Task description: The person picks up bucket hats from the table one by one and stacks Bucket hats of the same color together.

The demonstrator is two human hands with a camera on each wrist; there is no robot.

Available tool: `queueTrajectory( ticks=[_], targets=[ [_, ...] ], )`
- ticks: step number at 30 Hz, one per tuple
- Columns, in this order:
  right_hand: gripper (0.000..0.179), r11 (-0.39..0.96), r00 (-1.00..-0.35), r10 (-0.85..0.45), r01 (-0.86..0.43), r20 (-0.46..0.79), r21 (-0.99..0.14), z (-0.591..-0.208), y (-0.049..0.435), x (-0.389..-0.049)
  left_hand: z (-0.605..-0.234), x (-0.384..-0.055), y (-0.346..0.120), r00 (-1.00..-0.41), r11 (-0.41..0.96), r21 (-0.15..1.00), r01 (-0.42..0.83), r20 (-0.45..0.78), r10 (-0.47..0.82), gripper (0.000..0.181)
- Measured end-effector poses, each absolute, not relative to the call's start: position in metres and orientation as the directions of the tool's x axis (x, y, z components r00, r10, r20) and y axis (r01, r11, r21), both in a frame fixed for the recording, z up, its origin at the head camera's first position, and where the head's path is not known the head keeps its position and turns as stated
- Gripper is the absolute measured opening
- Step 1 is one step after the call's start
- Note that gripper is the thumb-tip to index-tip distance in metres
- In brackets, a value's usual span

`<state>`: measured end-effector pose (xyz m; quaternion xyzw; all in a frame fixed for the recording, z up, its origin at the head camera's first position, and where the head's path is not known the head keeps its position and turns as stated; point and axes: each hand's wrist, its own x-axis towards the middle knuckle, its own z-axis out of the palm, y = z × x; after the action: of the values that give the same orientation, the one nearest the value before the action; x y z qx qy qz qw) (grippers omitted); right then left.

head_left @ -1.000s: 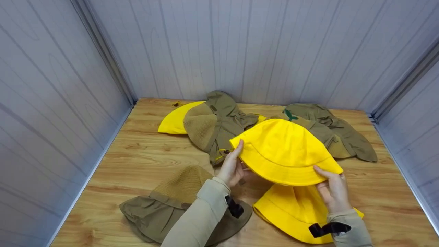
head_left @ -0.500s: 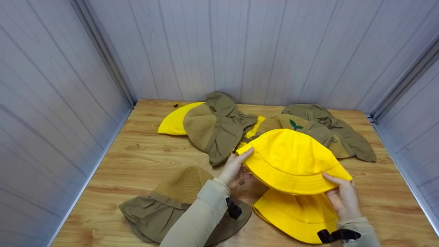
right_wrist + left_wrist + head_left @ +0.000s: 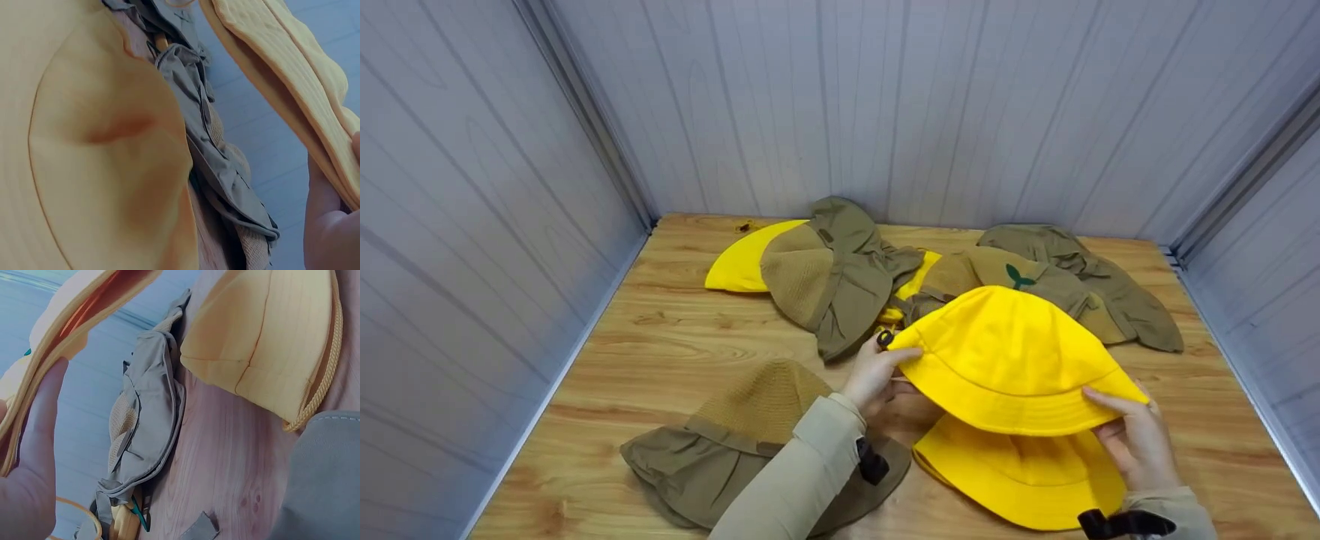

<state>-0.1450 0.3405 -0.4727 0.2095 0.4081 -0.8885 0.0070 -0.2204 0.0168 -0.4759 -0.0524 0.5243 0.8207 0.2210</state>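
Note:
A yellow bucket hat [image 3: 1020, 360] is held up flattened, crown away from the person and brim towards them. My left hand [image 3: 877, 379] pinches its left brim corner, thumb on the near side. At the right brim corner my right hand [image 3: 1136, 431] pinches the hat the same way. In the left wrist view the brim [image 3: 53, 343] shows its two folded layers above the thumb. Below the held hat lies a second yellow bucket hat [image 3: 1035, 480], partly covered by it in the head view. A black cord toggle [image 3: 885, 340] hangs near my left fingers.
A tan and olive sun hat [image 3: 765, 405] lies at front left, partly behind the left sleeve. Further back are another olive hat [image 3: 840, 285] over a yellow one [image 3: 754, 259], and olive hats [image 3: 1080, 285] with a green sprout mark. Panel walls [image 3: 855, 112] enclose the wooden table [image 3: 660, 337].
Both hands have moved to the right and slightly towards the person with the yellow bucket hat. More of the olive hat with the sprout mark shows behind it. The other hats stay put.

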Motion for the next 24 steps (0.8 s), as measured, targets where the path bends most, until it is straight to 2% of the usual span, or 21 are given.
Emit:
queueTrajectory(
  ticks=[9, 14, 17, 24],
  targets=[
    [0.028, -0.466, -0.911, 0.179, 0.253, -0.371, -0.848, -0.467, 0.356, -0.139, -0.474, -0.221, 0.018, -0.896, -0.265, 0.875, -0.405, -0.322, 0.306, 0.041],
    [0.018, -0.387, -0.909, 0.198, 0.271, -0.366, -0.882, -0.465, 0.362, -0.137, -0.474, -0.221, 0.019, -0.907, -0.198, 0.908, -0.368, -0.303, 0.293, 0.051],
    [0.014, -0.361, -0.905, 0.203, 0.285, -0.373, -0.888, -0.464, 0.366, -0.135, -0.473, -0.219, 0.02, -0.916, -0.115, 0.939, -0.324, -0.281, 0.287, 0.054],
    [0.016, -0.27, -0.897, 0.235, 0.309, -0.374, -0.912, -0.464, 0.374, -0.129, -0.469, -0.212, 0.024, -0.946, 0.131, 0.978, -0.16, -0.19, 0.261, 0.039]
  ],
)
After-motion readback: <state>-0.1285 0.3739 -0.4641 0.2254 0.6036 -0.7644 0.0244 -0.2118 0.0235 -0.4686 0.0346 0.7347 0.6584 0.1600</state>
